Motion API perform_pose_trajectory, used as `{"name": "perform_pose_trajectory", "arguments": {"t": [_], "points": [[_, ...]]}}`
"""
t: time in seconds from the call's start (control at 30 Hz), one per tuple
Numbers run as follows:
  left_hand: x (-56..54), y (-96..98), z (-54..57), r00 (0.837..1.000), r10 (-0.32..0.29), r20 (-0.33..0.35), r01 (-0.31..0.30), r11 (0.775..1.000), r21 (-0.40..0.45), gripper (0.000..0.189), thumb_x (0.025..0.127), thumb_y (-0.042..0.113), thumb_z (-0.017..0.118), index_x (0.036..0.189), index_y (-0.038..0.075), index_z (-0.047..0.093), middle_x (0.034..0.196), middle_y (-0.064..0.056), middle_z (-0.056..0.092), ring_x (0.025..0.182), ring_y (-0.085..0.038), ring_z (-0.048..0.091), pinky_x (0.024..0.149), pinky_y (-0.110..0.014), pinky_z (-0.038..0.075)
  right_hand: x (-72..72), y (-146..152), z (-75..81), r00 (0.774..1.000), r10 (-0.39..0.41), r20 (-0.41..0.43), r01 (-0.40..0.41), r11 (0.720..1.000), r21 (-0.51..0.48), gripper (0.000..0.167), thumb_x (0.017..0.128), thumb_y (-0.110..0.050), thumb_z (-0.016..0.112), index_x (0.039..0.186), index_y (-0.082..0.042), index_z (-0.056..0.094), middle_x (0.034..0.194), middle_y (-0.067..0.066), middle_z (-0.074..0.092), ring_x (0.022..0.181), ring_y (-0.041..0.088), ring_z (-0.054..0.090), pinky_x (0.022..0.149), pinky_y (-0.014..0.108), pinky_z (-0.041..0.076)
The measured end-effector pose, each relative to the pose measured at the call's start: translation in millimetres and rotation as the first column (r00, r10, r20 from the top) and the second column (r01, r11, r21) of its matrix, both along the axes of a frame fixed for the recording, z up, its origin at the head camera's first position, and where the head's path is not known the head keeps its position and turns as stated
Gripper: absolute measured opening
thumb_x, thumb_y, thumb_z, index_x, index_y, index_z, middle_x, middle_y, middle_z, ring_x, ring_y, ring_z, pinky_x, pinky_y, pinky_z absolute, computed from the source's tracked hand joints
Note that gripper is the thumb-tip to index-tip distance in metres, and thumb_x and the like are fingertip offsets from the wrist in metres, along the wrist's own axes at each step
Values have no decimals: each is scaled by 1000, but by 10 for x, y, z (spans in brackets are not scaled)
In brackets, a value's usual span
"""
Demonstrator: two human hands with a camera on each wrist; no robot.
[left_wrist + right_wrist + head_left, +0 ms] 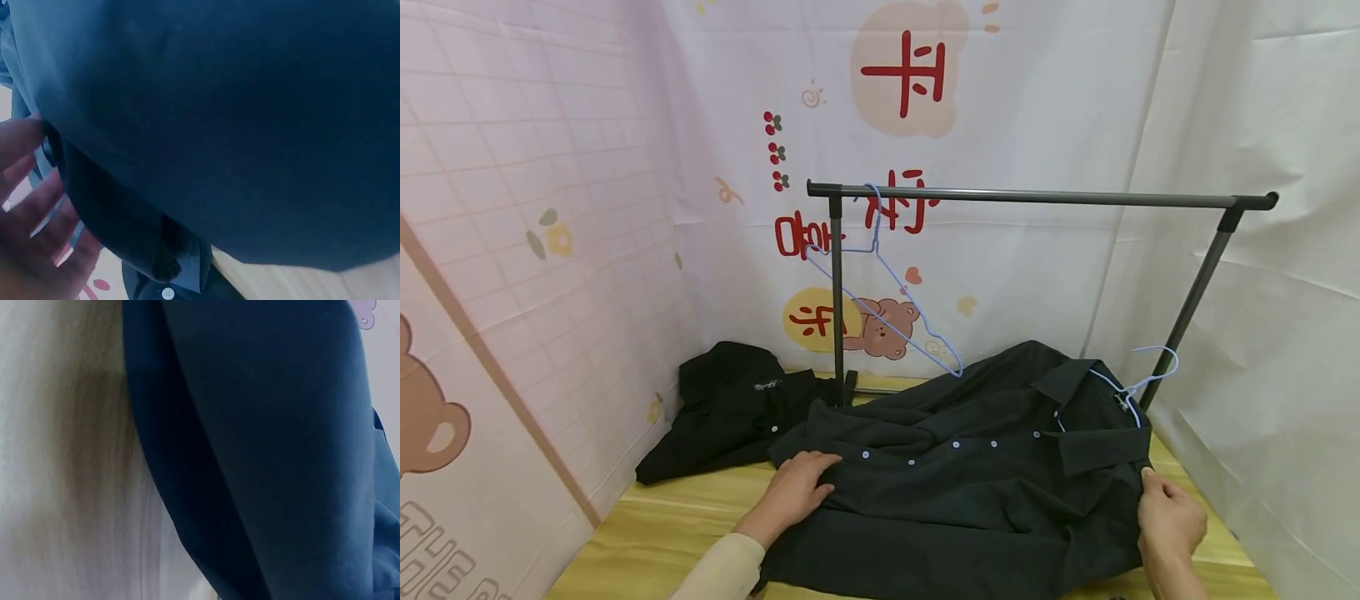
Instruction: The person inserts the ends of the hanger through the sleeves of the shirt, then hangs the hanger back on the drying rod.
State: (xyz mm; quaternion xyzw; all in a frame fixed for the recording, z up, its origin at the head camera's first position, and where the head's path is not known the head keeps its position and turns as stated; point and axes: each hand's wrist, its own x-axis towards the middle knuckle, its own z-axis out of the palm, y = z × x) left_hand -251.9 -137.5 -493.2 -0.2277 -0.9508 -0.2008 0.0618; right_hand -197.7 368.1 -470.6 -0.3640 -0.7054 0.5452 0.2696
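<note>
A black button-up shirt (970,500) lies spread out, its collar toward the right and light buttons along its front. Inside the collar sits a light-blue hanger (1138,385), its hook sticking out past the neck. My left hand (797,487) rests on the shirt's left end; the left wrist view has its fingers (53,194) spread beside a fold of dark cloth. At the right, my right hand (1171,512) pinches the shirt's shoulder edge between thumb and fingers. The right wrist view is mostly filled by the draped shirt (275,450), and the hand is out of sight there.
Behind the shirt stands a dark metal rack (1045,197) with a second light-blue hanger (917,312) on its rail. Another black garment (722,417) lies bunched at the back left. The yellowish wood-grain table (617,542) meets printed cloth walls (1037,275) behind and at the sides.
</note>
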Motion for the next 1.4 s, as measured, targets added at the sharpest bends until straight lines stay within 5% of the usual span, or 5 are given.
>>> {"name": "perform_pose_trajectory", "arguments": {"t": [0.5,0.8,1.03,1.27,1.4], "points": [[-37,-30,-22,993,-38,108,52,990,-131,24,86,-2,72,104,14,71,92,-2,66,85,-21,62,74,-42,52,-3,28,80,1000,13,6,-13,1000,13,37,96,-42,59,84,-13,78,74,-14,57,103,34,50,82,36,41],[-59,-45,4,988,-44,151,62,991,-118,17,88,9,75,103,15,72,93,0,66,82,-19,61,72,-41,51,-13,140,171,999,1,-38,-4,997,-83,38,94,-41,64,56,-43,63,62,-28,45,93,21,47,83,26,38],[-312,14,152,972,225,-63,-225,974,16,25,90,22,75,110,9,65,101,-11,60,91,-30,58,79,-47,49,-29,113,162,1000,24,1,-24,998,-60,31,95,-46,60,66,-37,69,92,2,62,113,35,47,99,50,36],[-665,-3,291,898,325,296,-382,910,160,87,97,29,65,155,-6,10,144,-34,41,129,-52,42,104,-64,32,-21,75,167,1000,23,12,-23,1000,-15,44,96,-44,57,101,-5,79,130,28,52,120,41,46,101,54,34],[-734,13,285,873,254,416,-393,871,294,70,100,17,60,155,-3,21,145,-32,42,131,-47,43,103,-59,37,-12,86,197,1000,21,11,-21,1000,-2,43,96,-45,58,100,-7,80,127,25,55,121,41,46,103,54,33]]}}
